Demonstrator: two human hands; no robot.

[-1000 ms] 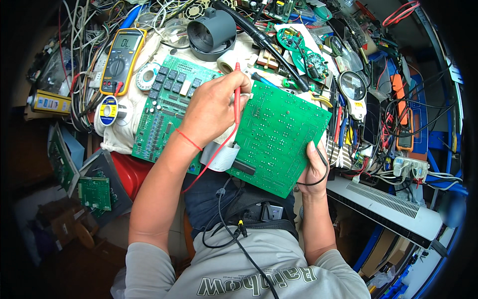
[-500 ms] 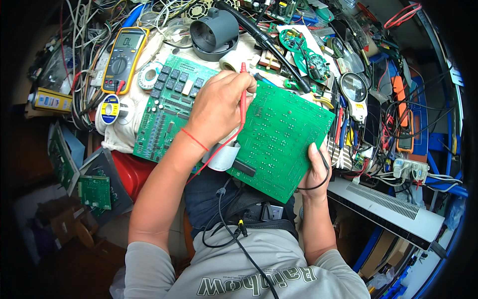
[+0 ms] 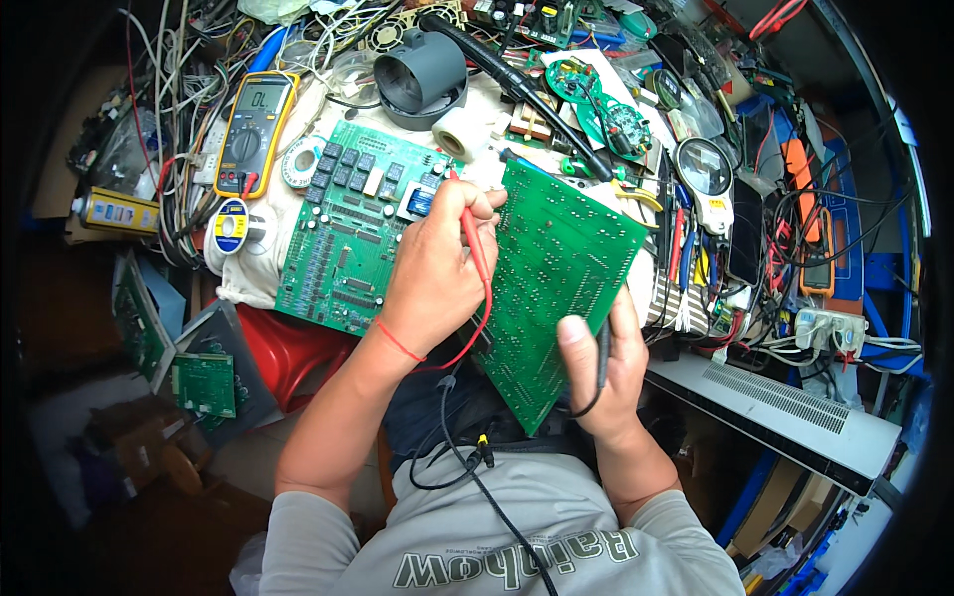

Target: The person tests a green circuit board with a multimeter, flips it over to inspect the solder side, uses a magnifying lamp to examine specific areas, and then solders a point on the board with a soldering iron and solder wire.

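My left hand [image 3: 437,263] is closed around a red test probe [image 3: 476,248], its lead looping down beside the wrist. Those fingertips are at the upper left edge of a green circuit board [image 3: 556,268], whose solder side shows. My right hand [image 3: 608,368] grips the board's lower right edge, with the thumb on the near face. A black test lead [image 3: 600,382] passes through this hand; its probe end is hidden. Under and beyond my left hand lies a second green circuit board [image 3: 348,258] with black relays and chips. The board in my hands is tilted up over my lap.
A yellow multimeter [image 3: 256,134] stands at the far left near solder spools [image 3: 231,226]. Beyond the boards are a grey round duct piece [image 3: 422,74], a black hose [image 3: 537,94] and a white roll [image 3: 462,134]. A magnifier [image 3: 705,174] and hand tools crowd the right.
The held board has tipped more steeply and swung left and nearer. My left hand has come nearer with the red probe, uncovering a blue part on the lying board. My right thumb has shifted.
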